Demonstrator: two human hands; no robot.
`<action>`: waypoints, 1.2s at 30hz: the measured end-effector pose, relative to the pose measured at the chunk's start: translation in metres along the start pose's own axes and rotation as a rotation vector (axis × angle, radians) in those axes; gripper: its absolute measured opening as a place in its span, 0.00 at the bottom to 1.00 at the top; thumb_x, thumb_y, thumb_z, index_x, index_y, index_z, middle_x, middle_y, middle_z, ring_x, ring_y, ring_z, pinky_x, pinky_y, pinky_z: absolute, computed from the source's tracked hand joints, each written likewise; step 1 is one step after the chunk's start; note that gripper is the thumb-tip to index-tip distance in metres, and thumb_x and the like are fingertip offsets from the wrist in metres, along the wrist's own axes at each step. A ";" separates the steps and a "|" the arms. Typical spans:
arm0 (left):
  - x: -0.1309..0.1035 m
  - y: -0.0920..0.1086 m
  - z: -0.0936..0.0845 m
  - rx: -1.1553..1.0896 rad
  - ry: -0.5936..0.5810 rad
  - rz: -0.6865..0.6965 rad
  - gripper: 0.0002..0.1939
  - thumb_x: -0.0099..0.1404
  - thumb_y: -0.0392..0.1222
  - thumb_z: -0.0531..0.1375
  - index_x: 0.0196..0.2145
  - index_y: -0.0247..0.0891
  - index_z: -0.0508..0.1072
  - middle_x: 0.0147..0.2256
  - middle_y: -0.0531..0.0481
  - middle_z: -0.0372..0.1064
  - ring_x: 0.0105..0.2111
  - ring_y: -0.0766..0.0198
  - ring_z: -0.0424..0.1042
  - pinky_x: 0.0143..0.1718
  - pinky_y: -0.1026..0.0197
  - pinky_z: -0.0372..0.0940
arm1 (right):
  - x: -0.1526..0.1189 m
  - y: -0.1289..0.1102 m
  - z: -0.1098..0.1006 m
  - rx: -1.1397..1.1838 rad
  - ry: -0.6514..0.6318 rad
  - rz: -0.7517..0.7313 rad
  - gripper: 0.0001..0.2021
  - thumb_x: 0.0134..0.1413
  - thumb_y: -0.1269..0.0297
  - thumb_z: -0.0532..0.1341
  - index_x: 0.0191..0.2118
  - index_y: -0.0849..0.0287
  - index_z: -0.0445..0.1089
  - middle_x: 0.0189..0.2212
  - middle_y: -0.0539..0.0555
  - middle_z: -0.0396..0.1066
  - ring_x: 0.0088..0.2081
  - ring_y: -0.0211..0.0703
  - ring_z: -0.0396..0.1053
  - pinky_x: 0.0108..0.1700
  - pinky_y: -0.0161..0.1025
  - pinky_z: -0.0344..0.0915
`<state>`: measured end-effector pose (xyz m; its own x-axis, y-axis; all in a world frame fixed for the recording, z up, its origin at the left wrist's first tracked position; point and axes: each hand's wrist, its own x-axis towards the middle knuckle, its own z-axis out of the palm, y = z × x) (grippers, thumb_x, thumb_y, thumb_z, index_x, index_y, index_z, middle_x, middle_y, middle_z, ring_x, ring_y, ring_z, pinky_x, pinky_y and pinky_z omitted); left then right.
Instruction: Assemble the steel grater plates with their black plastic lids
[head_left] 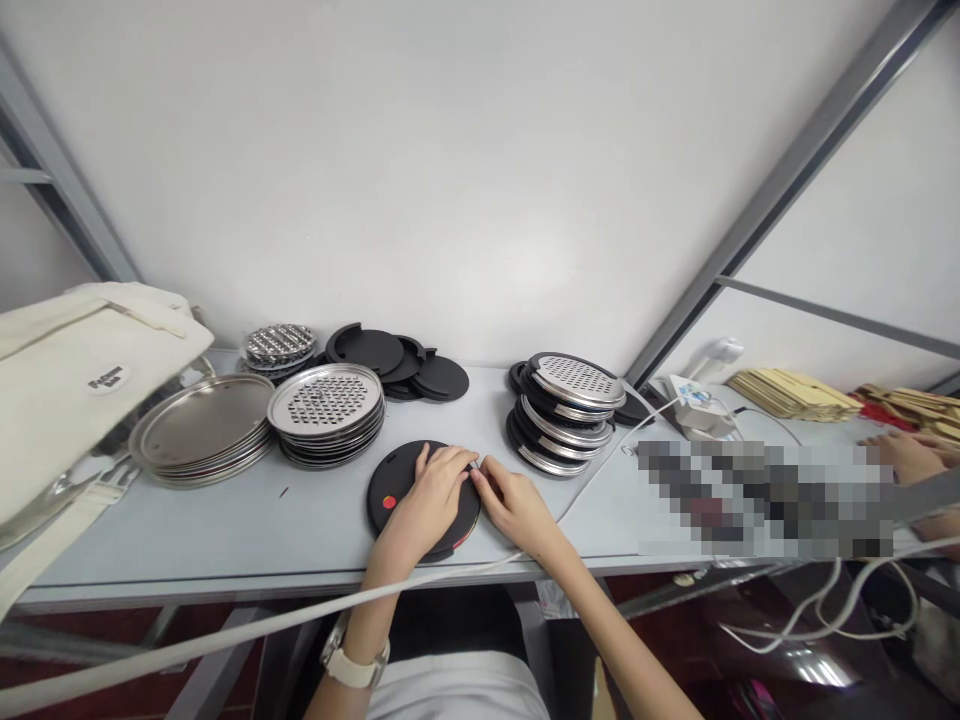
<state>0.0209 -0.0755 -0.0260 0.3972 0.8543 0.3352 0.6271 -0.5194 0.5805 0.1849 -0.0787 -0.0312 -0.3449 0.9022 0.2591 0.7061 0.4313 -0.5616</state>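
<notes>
We look down on a pale worktable (pixel 225 530) set against a white wall; our two bare hands meet at its near edge, over a black round disc (pixel 397 485) that lies flat on the table directly in front of us. Our left hand (pixel 431 500) rests palm down on the disc with fingers spread across its top, seemingly to keep it from sliding; a watch sits on that wrist. Our right hand (pixel 517 505) comes in from the right side, its fingertips drawn together at the disc's right rim, close against the left fingertips; whether it pinches a small part there or only the rim, we cannot tell. A small red dot marks the disc near its left edge. Behind the disc the supplies stand in sorted piles, within reach: a stack of perforated metal plates (pixel 326 410) just behind and to the left; a stack of plain metal trays (pixel 202 430) further left; loose black discs (pixel 397 365) near the wall; a smaller heap of perforated plates (pixel 279 345) beside them. To the right of our hands leans a pile of assembled discs (pixel 566 410), metal plates set in black rims. A white cable (pixel 600 470) trails across the table and off its front edge. A cream cloth bag (pixel 67 370) hangs in at far left. At far right another person's hand (pixel 907 455) rests near flat yellow packets (pixel 795 392).
</notes>
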 end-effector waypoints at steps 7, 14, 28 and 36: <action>0.001 0.000 0.000 -0.017 0.005 0.005 0.16 0.68 0.32 0.45 0.49 0.43 0.64 0.49 0.50 0.66 0.52 0.64 0.62 0.62 0.45 0.44 | 0.000 0.002 0.000 0.046 0.004 -0.014 0.11 0.64 0.60 0.47 0.30 0.56 0.55 0.20 0.45 0.57 0.21 0.36 0.55 0.27 0.33 0.49; -0.001 -0.001 0.000 0.010 0.009 0.019 0.16 0.67 0.30 0.45 0.45 0.43 0.67 0.47 0.51 0.67 0.51 0.64 0.64 0.62 0.45 0.44 | -0.001 0.002 -0.001 0.055 -0.003 -0.035 0.09 0.64 0.62 0.48 0.32 0.56 0.58 0.20 0.45 0.58 0.22 0.36 0.55 0.27 0.32 0.50; -0.001 -0.004 0.000 -0.029 0.022 0.063 0.17 0.68 0.32 0.45 0.50 0.43 0.65 0.51 0.50 0.66 0.54 0.64 0.63 0.62 0.48 0.49 | 0.004 0.006 0.000 0.070 0.018 -0.008 0.11 0.64 0.63 0.47 0.30 0.56 0.57 0.20 0.46 0.58 0.22 0.37 0.55 0.27 0.33 0.50; -0.003 -0.003 -0.001 -0.029 0.010 0.052 0.21 0.69 0.34 0.44 0.58 0.44 0.57 0.57 0.49 0.60 0.57 0.64 0.58 0.63 0.48 0.48 | 0.003 0.007 0.000 0.065 0.019 -0.006 0.11 0.64 0.62 0.46 0.30 0.56 0.57 0.21 0.46 0.59 0.22 0.37 0.56 0.28 0.33 0.51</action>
<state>0.0169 -0.0764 -0.0283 0.4222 0.8264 0.3726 0.5859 -0.5624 0.5835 0.1889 -0.0726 -0.0348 -0.3369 0.8998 0.2773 0.6624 0.4358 -0.6094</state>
